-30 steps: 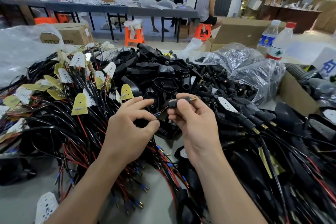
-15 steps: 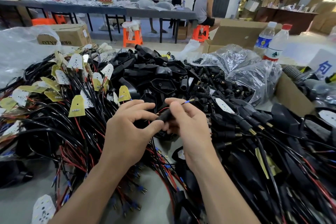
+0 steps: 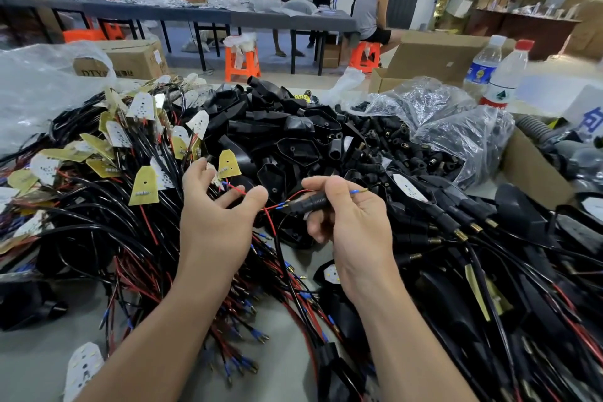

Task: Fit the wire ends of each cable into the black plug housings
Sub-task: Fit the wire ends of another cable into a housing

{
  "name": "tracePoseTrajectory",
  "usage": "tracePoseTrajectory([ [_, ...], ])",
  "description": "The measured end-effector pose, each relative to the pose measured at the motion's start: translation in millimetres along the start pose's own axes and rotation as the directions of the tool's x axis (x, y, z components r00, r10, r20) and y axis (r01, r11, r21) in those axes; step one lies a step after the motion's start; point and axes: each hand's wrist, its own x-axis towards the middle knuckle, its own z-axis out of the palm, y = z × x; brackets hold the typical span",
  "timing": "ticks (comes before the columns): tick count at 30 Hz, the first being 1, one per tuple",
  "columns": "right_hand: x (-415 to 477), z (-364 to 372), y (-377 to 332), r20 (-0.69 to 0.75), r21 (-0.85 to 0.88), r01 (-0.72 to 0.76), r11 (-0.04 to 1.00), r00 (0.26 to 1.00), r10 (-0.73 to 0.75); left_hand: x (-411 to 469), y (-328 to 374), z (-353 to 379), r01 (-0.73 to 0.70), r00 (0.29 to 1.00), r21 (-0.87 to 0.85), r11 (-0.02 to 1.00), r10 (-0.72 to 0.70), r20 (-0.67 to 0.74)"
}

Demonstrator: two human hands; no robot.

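My right hand (image 3: pixel 354 222) grips a small black plug housing (image 3: pixel 311 201), from whose right end a blue-sleeved wire tip (image 3: pixel 357 191) sticks out. A thin red wire (image 3: pixel 269 210) runs from the housing's left end toward my left hand (image 3: pixel 215 222). That hand has its fingers spread and the red wire passes across its fingertips; whether it pinches the wire is unclear. A heap of black and red cables (image 3: pixel 114 222) with yellow and white tags lies to the left. Loose black housings (image 3: pixel 293 143) are piled behind my hands.
Finished cables with brass tips (image 3: pixel 463 232) lie at the right. A clear plastic bag (image 3: pixel 456 127) of small black parts sits at the back right, beside a cardboard box (image 3: pixel 535 173) and two water bottles (image 3: pixel 502 75). Several people stand or sit at a far table (image 3: pixel 195 11).
My hands have drawn apart. The left hand has opened and let go of the housing, which the right hand now holds alone, with a blue wire tip poking out of its right end.
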Motion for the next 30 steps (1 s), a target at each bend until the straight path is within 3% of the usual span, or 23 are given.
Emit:
tracePoseTrajectory([
  [6,1,0,0,0.041,-0.005,-0.027,1.000,0.999,0.027,1,8,-1,0.181,0.979,-0.470,0.864,-0.110,0.174],
  [9,0,1,1,0.034,-0.035,-0.040,0.999,0.999,0.041,2,11,-4,0.342,0.913,-0.535,0.773,-0.137,0.385],
  [11,0,1,2,0.032,-0.066,-0.035,0.997,0.999,0.038,2,11,-5,0.329,0.890,-0.489,0.808,-0.092,0.447],
  [15,1,1,3,-0.015,-0.066,-0.045,0.997,0.999,0.044,1,12,-7,0.206,0.905,-0.439,0.874,0.000,0.425],
  [21,4,3,3,-0.147,0.136,-0.040,0.990,0.987,0.060,-1,11,-7,-0.082,0.965,-0.107,0.991,0.106,0.241],
  [23,3,3,3,-0.164,0.157,-0.031,0.987,0.985,0.057,-6,12,-7,-0.251,0.944,0.080,0.965,0.225,0.240],
  [26,3,2,1,-0.162,0.182,-0.032,0.983,0.985,0.062,-11,13,-11,-0.438,0.892,0.346,0.830,0.353,0.284],
  [30,4,0,-1,-0.141,0.158,-0.036,0.987,0.988,0.058,-12,12,-7,-0.454,0.890,0.396,0.798,0.384,0.247],
])
